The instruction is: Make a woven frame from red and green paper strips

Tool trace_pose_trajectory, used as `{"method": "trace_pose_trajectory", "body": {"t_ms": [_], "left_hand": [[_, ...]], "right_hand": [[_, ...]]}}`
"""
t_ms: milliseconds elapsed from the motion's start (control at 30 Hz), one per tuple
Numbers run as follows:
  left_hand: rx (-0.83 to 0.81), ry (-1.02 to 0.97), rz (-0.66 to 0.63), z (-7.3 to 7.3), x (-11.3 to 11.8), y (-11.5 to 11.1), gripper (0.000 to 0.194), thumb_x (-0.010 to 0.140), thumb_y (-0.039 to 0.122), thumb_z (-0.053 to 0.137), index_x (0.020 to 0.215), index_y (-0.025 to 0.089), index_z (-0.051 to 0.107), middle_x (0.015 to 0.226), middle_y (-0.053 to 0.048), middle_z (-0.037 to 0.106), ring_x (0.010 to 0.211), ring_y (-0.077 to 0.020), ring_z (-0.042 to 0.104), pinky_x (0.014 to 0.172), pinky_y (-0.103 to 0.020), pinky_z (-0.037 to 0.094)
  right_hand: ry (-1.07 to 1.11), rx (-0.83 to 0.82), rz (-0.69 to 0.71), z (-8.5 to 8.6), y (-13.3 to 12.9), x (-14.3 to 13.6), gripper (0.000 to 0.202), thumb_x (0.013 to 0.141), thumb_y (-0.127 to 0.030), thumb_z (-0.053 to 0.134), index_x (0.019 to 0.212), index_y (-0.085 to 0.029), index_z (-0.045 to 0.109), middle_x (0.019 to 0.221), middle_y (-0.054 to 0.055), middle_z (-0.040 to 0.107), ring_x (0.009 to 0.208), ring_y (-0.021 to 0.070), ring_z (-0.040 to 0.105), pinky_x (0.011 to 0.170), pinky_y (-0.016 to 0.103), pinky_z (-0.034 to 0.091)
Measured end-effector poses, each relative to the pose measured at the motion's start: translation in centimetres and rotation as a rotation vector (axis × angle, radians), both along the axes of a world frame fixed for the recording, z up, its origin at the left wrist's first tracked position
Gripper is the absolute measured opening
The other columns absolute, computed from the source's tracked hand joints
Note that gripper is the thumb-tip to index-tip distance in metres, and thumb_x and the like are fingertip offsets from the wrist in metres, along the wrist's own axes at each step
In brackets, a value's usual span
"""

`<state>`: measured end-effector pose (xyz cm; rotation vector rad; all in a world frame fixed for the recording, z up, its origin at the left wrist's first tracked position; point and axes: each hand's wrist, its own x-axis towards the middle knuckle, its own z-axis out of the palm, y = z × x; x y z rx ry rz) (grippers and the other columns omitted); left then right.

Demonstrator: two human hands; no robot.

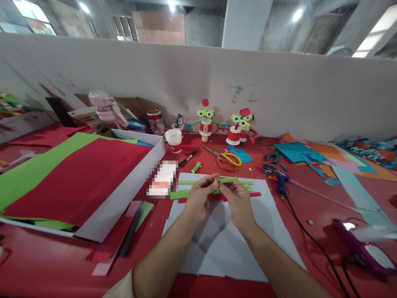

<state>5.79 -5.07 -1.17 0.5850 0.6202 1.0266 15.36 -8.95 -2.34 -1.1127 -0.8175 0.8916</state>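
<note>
Above the white sheet, my left hand and my right hand meet at the fingertips. Both are closed on small folded paper strips, a green strip pointing right from between them and a bit of red showing at the left fingertips. More green strips lie on the sheet behind and beside my hands. A red strip shows to the right of my right hand. The exact fold between the fingers is hidden.
A white box rim with red and green sheets stands left. Scissors, a paper cup and cup figures are behind. At right are a blue glue gun, its black cord and a purple device.
</note>
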Motion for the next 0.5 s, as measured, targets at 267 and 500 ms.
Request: {"method": "trace_pose_trajectory", "body": {"t_ms": [267,500], "left_hand": [[0.016,0.079,0.006,-0.27,-0.81,0.80,0.032,0.050,0.023,0.083,0.080,0.017,0.072,0.068,0.001,0.065,0.057,-0.0071,0.053,0.055,-0.020,0.042],[0.124,0.198,0.057,-0.31,-0.54,0.44,0.031,0.054,0.029,0.080,0.081,0.016,0.071,0.065,0.002,0.062,0.055,-0.0070,0.050,0.052,-0.019,0.040]], "right_hand": [[-0.306,-0.012,-0.070,0.41,-0.34,0.34,0.027,0.069,-0.030,0.070,0.094,-0.022,0.063,0.097,0.004,0.067,0.085,0.0186,0.061,0.076,0.032,0.048],[-0.293,-0.016,-0.023,0.60,-0.37,0.72,0.018,0.076,-0.037,0.064,0.083,-0.020,0.069,0.078,0.002,0.068,0.075,0.0187,0.060,0.069,0.031,0.047]]}}
